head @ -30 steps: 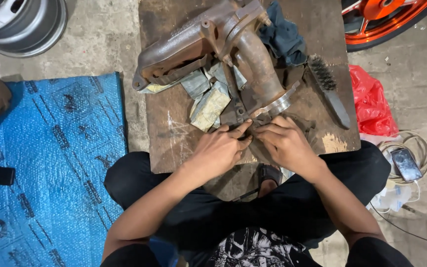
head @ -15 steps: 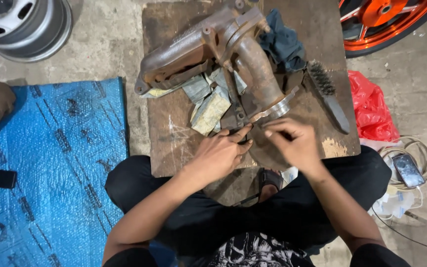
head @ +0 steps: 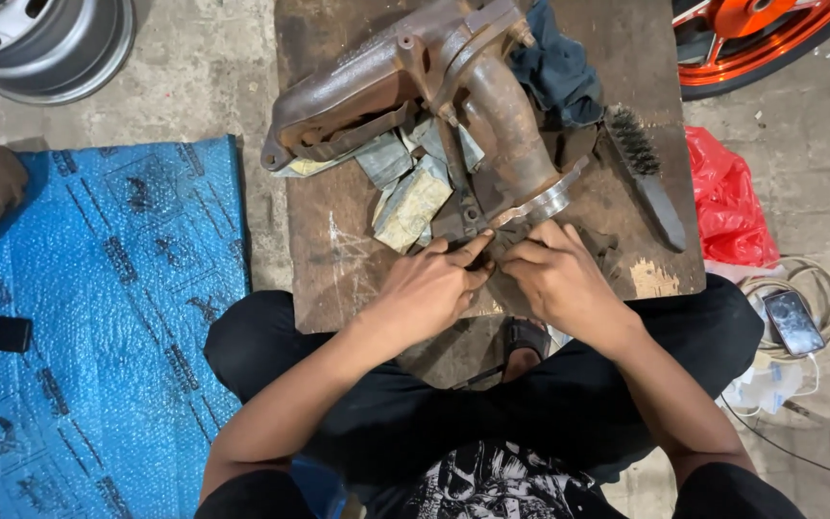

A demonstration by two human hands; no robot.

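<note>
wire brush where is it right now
In the head view the wire brush lies on the right side of the wooden board, between the rusty metal pipe part and the red plastic bag, just beyond the right hand.

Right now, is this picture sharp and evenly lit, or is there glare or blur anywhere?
Head view: mostly sharp, lit from above. A bright glint sits on the pipe flange beside both hands, left and right; the wheel rim shines too. Soft shadow falls under the rusty manifold; the frame's edges bend slightly.
</note>
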